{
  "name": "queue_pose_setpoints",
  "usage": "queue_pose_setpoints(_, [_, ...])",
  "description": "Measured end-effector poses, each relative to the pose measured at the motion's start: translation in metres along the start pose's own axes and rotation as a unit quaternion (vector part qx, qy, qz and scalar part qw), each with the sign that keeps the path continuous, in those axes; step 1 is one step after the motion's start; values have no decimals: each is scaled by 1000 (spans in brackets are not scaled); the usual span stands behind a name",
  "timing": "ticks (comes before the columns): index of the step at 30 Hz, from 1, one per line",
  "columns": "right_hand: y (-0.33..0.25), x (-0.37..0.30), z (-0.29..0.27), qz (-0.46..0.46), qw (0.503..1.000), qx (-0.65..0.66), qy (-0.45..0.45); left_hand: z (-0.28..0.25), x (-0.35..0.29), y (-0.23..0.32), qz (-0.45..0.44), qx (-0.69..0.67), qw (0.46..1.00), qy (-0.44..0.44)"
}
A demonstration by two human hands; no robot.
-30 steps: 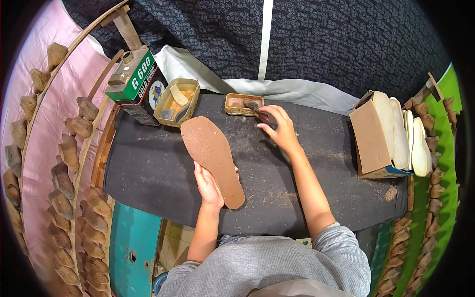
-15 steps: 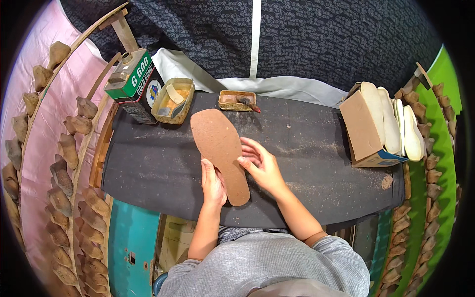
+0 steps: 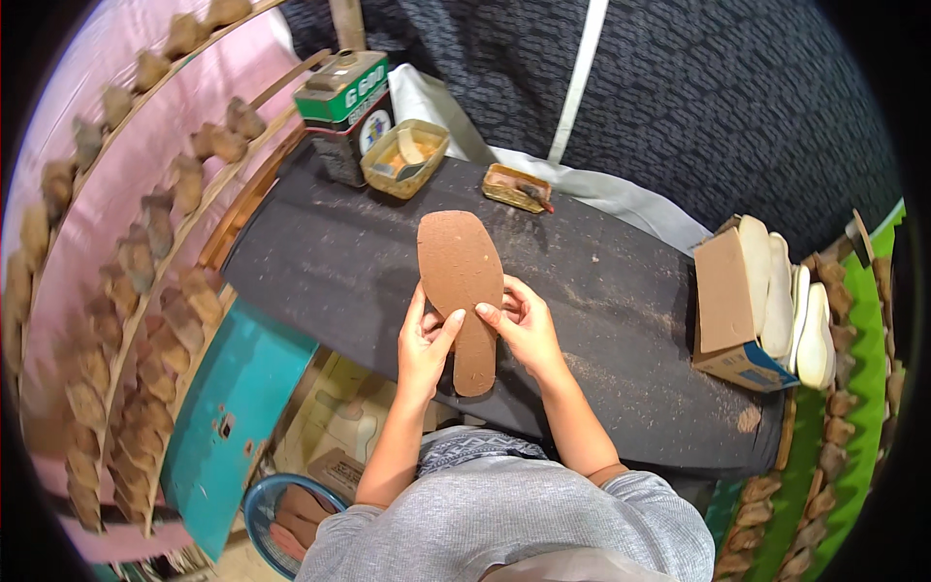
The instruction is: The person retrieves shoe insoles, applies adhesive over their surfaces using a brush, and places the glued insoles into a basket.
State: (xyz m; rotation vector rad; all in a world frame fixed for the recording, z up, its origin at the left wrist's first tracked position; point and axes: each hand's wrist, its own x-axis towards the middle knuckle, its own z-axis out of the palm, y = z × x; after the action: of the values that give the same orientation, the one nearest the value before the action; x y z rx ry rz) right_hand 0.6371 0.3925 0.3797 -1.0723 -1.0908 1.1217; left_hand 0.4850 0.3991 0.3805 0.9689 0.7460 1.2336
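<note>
Between both hands, raised over the near part of the table, is a brown shoe sole (image 3: 460, 260), its wide end pointing away from me and its narrow end toward me. My left hand (image 3: 424, 339) grips its left edge at the waist, thumb on the top face. On the opposite edge my right hand (image 3: 525, 330) pinches it the same way, its thumb almost meeting the left one. The fingers behind the sole are partly hidden.
A black-covered table (image 3: 621, 359) holds a metal can (image 3: 344, 116), a yellowish tub (image 3: 405, 160), a small tray (image 3: 516, 188) with a brush and a cardboard box (image 3: 725, 296) of pale soles. Shoe lasts (image 3: 160, 228) line racks at both sides. A blue basin (image 3: 260, 509) stands lower left.
The view has turned toward the left, bringing the basin into sight. The sole has gone from tilted to nearly upright, and my left thumb now presses on its top face.
</note>
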Motion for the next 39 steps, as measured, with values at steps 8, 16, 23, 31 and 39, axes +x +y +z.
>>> queue_pose_setpoints(8, [-4, -57, -7, 15, 997, -8, -81, 19, -84, -7, -26, 42, 990, 129])
queue_pose_setpoints(16, [-3, -135, -16, 111, 975, -10, -191, 39, -190, -31, -24, 44, 972, 229])
queue_pose_setpoints(23, [-2, -187, 23, 92, 951, -81, -284, 29, -268, -17, 10, 35, 945, 325])
queue_pose_setpoints(31, [14, -251, 107, 54, 899, -173, -398, -31, -367, -5, 29, 37, 909, 413])
queue_pose_setpoints(39, [47, -347, 228, 25, 808, -158, -567, -129, -477, 25, 115, -31, 845, 522])
